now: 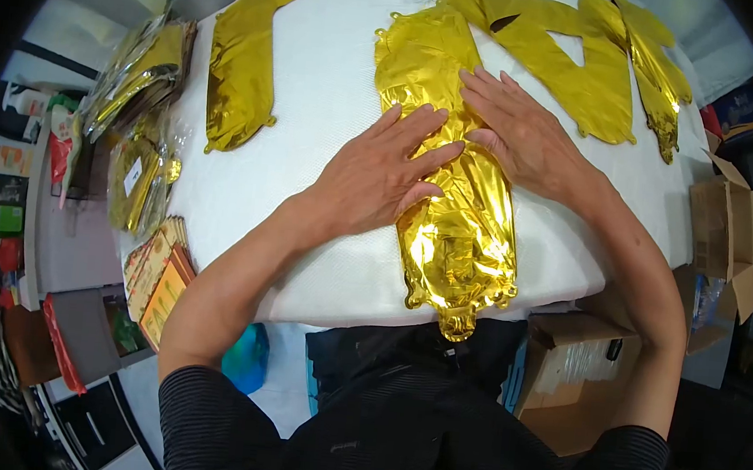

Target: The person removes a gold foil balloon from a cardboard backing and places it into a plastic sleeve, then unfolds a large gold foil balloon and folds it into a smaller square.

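Note:
A gold foil balloon (471,234), uninflated and wrinkled, lies lengthwise on the white padded table (319,69). Its near end, with a small tab, hangs just over the front edge. My left hand (382,168) rests flat across its middle with fingers stretched. My right hand (520,131) presses on its right side a little farther up, fingers extended. Both palms face down, and neither hand grips anything. Beyond them lie more flat gold foil balloons: an L-like one (244,62) at the left, an A-like one (579,65) and a folded one (655,71) at the right.
Plastic-wrapped gold foil packs (144,80) and orange printed cards (162,279) sit along the left edge. Open cardboard boxes stand at the right (727,221) and below the front edge (579,378). A shelf (70,253) with bottles is at far left.

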Demonstrator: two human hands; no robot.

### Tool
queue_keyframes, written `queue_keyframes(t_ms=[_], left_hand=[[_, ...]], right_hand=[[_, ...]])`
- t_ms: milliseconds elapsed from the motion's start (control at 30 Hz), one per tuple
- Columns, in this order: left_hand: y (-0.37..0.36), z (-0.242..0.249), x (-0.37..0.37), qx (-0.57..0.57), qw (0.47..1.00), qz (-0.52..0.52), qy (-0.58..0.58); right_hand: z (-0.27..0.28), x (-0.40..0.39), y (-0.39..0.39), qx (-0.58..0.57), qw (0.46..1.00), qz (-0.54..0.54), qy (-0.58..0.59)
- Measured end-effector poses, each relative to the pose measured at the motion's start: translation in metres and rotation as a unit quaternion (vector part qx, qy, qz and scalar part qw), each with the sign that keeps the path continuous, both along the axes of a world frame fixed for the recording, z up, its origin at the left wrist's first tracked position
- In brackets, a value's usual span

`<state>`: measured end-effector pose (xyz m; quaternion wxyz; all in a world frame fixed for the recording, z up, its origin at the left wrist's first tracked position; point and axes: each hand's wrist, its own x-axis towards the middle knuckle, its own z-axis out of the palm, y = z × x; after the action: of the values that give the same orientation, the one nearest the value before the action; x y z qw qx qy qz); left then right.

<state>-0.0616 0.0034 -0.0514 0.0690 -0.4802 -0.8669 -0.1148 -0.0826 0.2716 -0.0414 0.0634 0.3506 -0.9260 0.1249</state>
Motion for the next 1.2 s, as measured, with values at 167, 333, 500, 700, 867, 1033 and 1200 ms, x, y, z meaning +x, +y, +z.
queue_keyframes(t_ms=[167,333,500,700,867,1033,1200], left_hand=[[0.001,0.001,0.000,0.004,1.000,0.000,0.001],[0.001,0.002,0.000,0.019,1.000,-0.001,-0.015],[-0.004,0.007,-0.006,0.174,0.977,0.035,-0.120],[-0.002,0.034,-0.055,0.191,0.940,0.273,-0.072],[0.016,0.042,-0.087,0.008,0.916,0.377,-0.137],[0.013,0.038,-0.112,0.019,0.916,0.370,-0.151],[0.011,0.042,-0.117,0.049,0.906,0.357,-0.223]], right_hand=[[-0.016,0.008,-0.015,-0.001,1.000,-0.002,0.029],[-0.021,0.009,-0.014,0.000,0.999,0.006,0.036],[-0.021,0.010,-0.014,0.001,0.999,-0.003,0.040],[-0.020,0.012,-0.015,-0.001,0.999,-0.004,0.039],[-0.025,0.011,-0.014,-0.002,0.999,-0.004,0.049],[-0.026,0.011,-0.013,-0.025,0.999,-0.005,0.039],[-0.029,0.011,-0.014,-0.036,0.998,-0.007,0.043]])
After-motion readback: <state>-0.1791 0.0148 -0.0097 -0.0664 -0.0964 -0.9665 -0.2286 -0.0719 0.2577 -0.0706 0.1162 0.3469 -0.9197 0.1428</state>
